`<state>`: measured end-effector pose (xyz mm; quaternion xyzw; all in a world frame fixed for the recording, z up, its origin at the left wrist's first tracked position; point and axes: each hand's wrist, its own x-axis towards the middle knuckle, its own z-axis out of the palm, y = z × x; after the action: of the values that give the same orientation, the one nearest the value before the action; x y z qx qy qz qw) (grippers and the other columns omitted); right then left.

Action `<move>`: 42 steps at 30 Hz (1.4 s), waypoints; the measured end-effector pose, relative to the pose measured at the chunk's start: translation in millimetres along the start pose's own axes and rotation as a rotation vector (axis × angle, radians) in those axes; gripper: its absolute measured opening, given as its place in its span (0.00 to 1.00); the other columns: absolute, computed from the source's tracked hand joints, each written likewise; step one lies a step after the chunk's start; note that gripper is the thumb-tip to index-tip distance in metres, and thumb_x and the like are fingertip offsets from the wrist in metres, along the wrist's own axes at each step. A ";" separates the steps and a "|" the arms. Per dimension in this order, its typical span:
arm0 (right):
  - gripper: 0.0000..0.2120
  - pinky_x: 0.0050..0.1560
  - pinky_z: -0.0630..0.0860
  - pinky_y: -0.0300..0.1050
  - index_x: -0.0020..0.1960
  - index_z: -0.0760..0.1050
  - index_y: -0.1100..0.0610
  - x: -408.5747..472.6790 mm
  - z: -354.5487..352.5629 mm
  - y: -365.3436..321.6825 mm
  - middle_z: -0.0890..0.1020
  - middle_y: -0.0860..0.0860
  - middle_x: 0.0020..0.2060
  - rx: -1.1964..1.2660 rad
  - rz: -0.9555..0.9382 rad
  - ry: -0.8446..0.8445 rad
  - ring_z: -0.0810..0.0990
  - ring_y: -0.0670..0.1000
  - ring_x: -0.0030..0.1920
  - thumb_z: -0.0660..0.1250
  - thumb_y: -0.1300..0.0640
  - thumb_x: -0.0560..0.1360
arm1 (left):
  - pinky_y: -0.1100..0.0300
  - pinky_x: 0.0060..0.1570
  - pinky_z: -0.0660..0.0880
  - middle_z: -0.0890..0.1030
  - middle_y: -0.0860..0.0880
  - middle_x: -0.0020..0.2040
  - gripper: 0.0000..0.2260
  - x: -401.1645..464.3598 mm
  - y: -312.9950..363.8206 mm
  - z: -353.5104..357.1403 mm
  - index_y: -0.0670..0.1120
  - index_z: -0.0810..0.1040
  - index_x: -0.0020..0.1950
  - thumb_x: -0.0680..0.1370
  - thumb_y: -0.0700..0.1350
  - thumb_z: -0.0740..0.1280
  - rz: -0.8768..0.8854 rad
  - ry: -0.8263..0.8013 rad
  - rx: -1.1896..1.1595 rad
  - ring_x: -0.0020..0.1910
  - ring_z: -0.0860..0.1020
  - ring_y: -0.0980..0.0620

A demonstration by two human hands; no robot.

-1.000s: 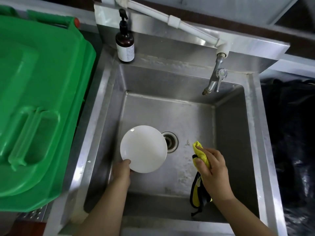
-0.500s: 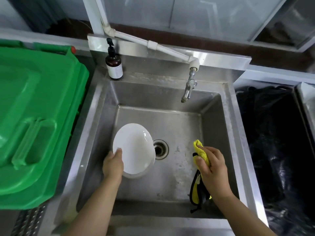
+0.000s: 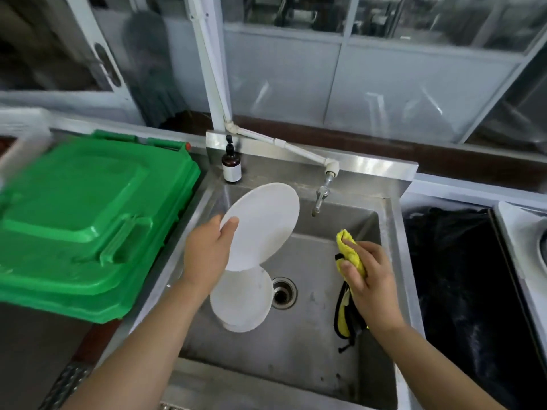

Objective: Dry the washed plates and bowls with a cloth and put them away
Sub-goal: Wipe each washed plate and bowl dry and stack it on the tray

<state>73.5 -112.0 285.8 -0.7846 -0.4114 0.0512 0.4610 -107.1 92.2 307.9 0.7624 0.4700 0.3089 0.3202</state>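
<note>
My left hand (image 3: 207, 255) grips a white plate (image 3: 263, 226) by its left edge, thumb on its face, and holds it tilted above the steel sink (image 3: 390, 253). Below it, more white dishes (image 3: 241, 300) lie stacked on the sink floor beside the drain (image 3: 283, 292). My right hand (image 3: 370, 279) holds a bunched yellow cloth (image 3: 350, 253) with black trim over the right side of the sink; part of the cloth hangs down below my palm.
A green bin lid (image 3: 83, 214) lies left of the sink. A brown pump bottle (image 3: 231, 165) stands at the back left corner. The tap (image 3: 321, 196) juts over the basin. A black-lined container (image 3: 458, 276) sits to the right.
My left hand has lifted the top plate up out of the sink and tilted it, uncovering the dishes below. My view has risen. The right hand with the cloth has barely moved.
</note>
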 end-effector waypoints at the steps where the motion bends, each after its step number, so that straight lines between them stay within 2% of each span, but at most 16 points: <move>1: 0.17 0.54 0.72 0.45 0.63 0.76 0.58 5.3 -5.2 -7.9 0.74 0.55 0.56 0.010 -0.041 0.001 0.74 0.56 0.56 0.68 0.63 0.75 | 0.55 0.32 0.67 0.76 0.47 0.31 0.16 0.5 10.3 -6.6 0.41 0.73 0.37 0.80 0.51 0.62 0.035 0.020 -0.008 0.32 0.74 0.48; 4: 0.18 0.57 0.72 0.44 0.64 0.75 0.58 22.5 -18.5 -35.8 0.73 0.55 0.57 0.036 -0.172 0.004 0.73 0.56 0.57 0.68 0.63 0.75 | 0.53 0.35 0.70 0.78 0.43 0.34 0.16 3.2 40.1 -26.4 0.38 0.76 0.41 0.79 0.50 0.63 0.137 0.079 -0.067 0.34 0.75 0.46; 7: 0.19 0.60 0.68 0.33 0.66 0.74 0.57 41.3 -32.7 -66.9 0.73 0.54 0.58 0.040 -0.291 0.041 0.72 0.52 0.58 0.67 0.57 0.76 | 0.66 0.32 0.67 0.76 0.53 0.31 0.13 5.5 71.9 -44.8 0.48 0.75 0.37 0.77 0.53 0.62 0.197 0.128 -0.132 0.31 0.73 0.59; 9: 0.19 0.60 0.64 0.29 0.66 0.73 0.56 55.6 -42.6 -89.6 0.73 0.53 0.58 0.034 -0.358 0.097 0.71 0.49 0.58 0.66 0.55 0.77 | 0.69 0.30 0.65 0.75 0.55 0.30 0.12 7.8 90.8 -54.8 0.51 0.73 0.34 0.77 0.51 0.65 0.209 0.144 -0.212 0.30 0.73 0.60; 12: 0.20 0.60 0.60 0.26 0.65 0.71 0.52 75.8 -55.7 -125.1 0.71 0.48 0.57 0.044 -0.482 0.223 0.68 0.45 0.57 0.66 0.54 0.75 | 0.58 0.36 0.71 0.79 0.50 0.34 0.10 9.7 114.5 -66.7 0.49 0.76 0.37 0.76 0.51 0.66 0.218 0.146 -0.354 0.34 0.75 0.52; 13: 0.19 0.60 0.60 0.27 0.64 0.70 0.52 81.2 -59.0 -135.8 0.71 0.47 0.56 0.046 -0.525 0.265 0.67 0.45 0.56 0.66 0.52 0.74 | 0.58 0.36 0.71 0.79 0.51 0.34 0.09 9.6 121.9 -71.0 0.50 0.76 0.37 0.76 0.51 0.66 0.223 0.147 -0.406 0.35 0.76 0.52; 15: 0.19 0.61 0.61 0.30 0.63 0.72 0.57 90.3 -62.9 -154.1 0.72 0.50 0.58 0.015 -0.611 0.344 0.68 0.48 0.58 0.66 0.51 0.74 | 0.64 0.35 0.73 0.81 0.55 0.35 0.09 9.4 133.9 -79.2 0.55 0.77 0.37 0.78 0.48 0.66 0.232 0.133 -0.517 0.35 0.77 0.58; 17: 0.19 0.60 0.66 0.38 0.59 0.77 0.62 98.0 -63.3 -166.1 0.76 0.56 0.57 -0.122 -0.688 0.456 0.71 0.54 0.57 0.67 0.51 0.74 | 0.71 0.32 0.71 0.81 0.60 0.35 0.11 9.7 143.9 -88.1 0.57 0.79 0.37 0.78 0.47 0.66 0.248 0.114 -0.583 0.34 0.78 0.64; 19: 0.16 0.53 0.70 0.48 0.55 0.81 0.61 104.1 -60.6 -174.5 0.80 0.58 0.55 -0.334 -0.709 0.583 0.75 0.60 0.51 0.67 0.51 0.74 | 0.73 0.30 0.71 0.82 0.61 0.36 0.10 11.1 150.4 -94.6 0.55 0.80 0.38 0.78 0.48 0.65 0.237 0.084 -0.644 0.34 0.79 0.64; 21: 0.16 0.49 0.71 0.52 0.54 0.82 0.59 106.4 -55.8 -183.2 0.82 0.57 0.54 -0.419 -0.665 0.644 0.77 0.63 0.47 0.66 0.50 0.74 | 0.72 0.28 0.71 0.83 0.60 0.36 0.09 12.9 153.7 -97.5 0.53 0.80 0.39 0.78 0.49 0.65 0.197 0.049 -0.688 0.34 0.80 0.63; 24: 0.15 0.48 0.73 0.54 0.55 0.82 0.59 106.2 -44.4 -202.0 0.82 0.56 0.54 -0.390 -0.671 0.613 0.77 0.63 0.47 0.68 0.51 0.74 | 0.68 0.29 0.74 0.84 0.56 0.36 0.11 15.4 154.3 -99.4 0.53 0.82 0.38 0.79 0.51 0.64 0.114 0.021 -0.777 0.35 0.81 0.59; 27: 0.17 0.55 0.68 0.52 0.59 0.81 0.57 101.1 -29.3 -225.7 0.80 0.55 0.59 -0.383 -0.697 0.511 0.76 0.61 0.53 0.68 0.50 0.74 | 0.61 0.35 0.77 0.84 0.50 0.38 0.15 19.6 154.5 -100.1 0.52 0.82 0.39 0.78 0.57 0.62 0.071 0.044 -0.781 0.38 0.82 0.53; 29: 0.20 0.58 0.67 0.51 0.63 0.78 0.55 90.7 -16.4 -237.1 0.77 0.53 0.64 -0.390 -0.742 0.415 0.74 0.59 0.59 0.64 0.48 0.75 | 0.64 0.32 0.75 0.84 0.51 0.37 0.16 22.5 157.8 -104.5 0.52 0.82 0.40 0.78 0.59 0.61 0.064 0.054 -0.823 0.37 0.82 0.55; 34: 0.25 0.64 0.63 0.51 0.72 0.68 0.52 58.9 4.2 -225.1 0.67 0.49 0.73 -0.543 -0.882 0.222 0.66 0.55 0.70 0.62 0.48 0.76 | 0.65 0.29 0.75 0.83 0.51 0.32 0.17 31.8 163.2 -125.3 0.49 0.82 0.33 0.79 0.52 0.64 0.065 0.021 -1.022 0.31 0.81 0.56; 37: 0.24 0.62 0.67 0.51 0.71 0.69 0.51 49.8 -4.6 -198.9 0.66 0.48 0.73 -0.610 -0.905 0.170 0.69 0.54 0.69 0.62 0.50 0.75 | 0.64 0.29 0.76 0.85 0.51 0.37 0.14 38.7 156.7 -134.8 0.48 0.82 0.39 0.79 0.53 0.64 0.078 0.029 -1.004 0.34 0.83 0.55; 42: 0.24 0.57 0.71 0.53 0.68 0.73 0.55 65.1 -33.7 -183.8 0.70 0.52 0.70 -0.621 -0.744 0.269 0.70 0.57 0.63 0.67 0.56 0.71 | 0.60 0.34 0.78 0.85 0.52 0.37 0.15 41.5 153.1 -135.8 0.52 0.83 0.37 0.78 0.57 0.63 0.106 -0.025 -0.868 0.36 0.82 0.53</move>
<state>21.8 -46.4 465.1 -0.6848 -0.5958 -0.3432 0.2417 -117.3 103.0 516.2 0.5839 0.2526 0.4845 0.6004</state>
